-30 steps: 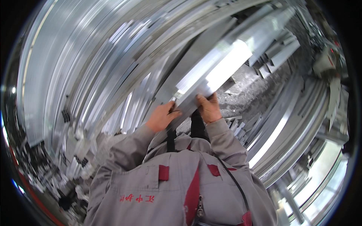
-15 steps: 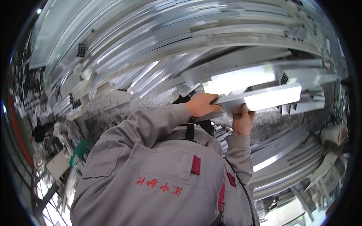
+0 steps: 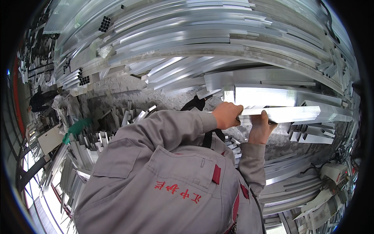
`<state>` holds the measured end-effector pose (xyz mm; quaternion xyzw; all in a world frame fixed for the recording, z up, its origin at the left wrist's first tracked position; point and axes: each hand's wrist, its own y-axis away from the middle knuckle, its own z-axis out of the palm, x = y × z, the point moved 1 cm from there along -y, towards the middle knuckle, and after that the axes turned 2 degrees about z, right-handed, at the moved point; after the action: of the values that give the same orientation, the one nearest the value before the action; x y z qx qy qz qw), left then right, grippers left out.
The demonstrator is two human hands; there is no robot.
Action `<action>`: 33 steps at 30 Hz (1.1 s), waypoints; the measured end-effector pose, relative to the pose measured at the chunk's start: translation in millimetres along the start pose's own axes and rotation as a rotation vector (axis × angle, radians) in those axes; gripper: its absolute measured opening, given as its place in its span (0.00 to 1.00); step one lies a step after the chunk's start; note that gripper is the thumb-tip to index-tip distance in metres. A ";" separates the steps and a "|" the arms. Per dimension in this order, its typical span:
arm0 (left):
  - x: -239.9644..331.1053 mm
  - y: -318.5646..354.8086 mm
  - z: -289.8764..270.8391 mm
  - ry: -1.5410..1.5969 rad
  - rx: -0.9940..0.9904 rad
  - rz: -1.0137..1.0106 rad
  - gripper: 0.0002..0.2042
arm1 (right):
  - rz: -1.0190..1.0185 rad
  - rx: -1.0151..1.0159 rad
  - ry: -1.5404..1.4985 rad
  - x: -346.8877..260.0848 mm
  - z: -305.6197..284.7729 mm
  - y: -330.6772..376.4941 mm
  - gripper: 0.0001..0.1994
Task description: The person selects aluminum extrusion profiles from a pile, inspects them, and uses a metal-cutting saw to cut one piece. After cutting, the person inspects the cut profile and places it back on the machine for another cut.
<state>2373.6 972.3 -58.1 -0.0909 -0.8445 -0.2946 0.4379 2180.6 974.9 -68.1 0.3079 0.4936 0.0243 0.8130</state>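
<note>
Since half a second ago, view has swung slightly; aluminium profile [image 3: 280, 114] sits a little higher right of centre, both hands on its near end. Left hand [image 3: 226, 115] wraps over the top, fingers clamped on the profile; right hand [image 3: 260, 128] cups it from below, fingers closed round the edge. Far end probably rests on the stacked profiles [image 3: 194, 43], though glare hides contact. Judgement: keep it level, slide lengthwise, avoid snagging neighbouring cut ends [image 3: 311, 136].
</note>
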 end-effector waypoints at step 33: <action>-142.6 -90.4 -127.6 -0.728 0.703 0.295 0.14 | 0.095 0.345 -0.110 6.2 -57.0 34.8 0.36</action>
<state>2509.5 840.3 -152.5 -0.1532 -0.9680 0.1218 0.1571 2146.3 1032.4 -73.2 0.4665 0.4300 -0.0390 0.7720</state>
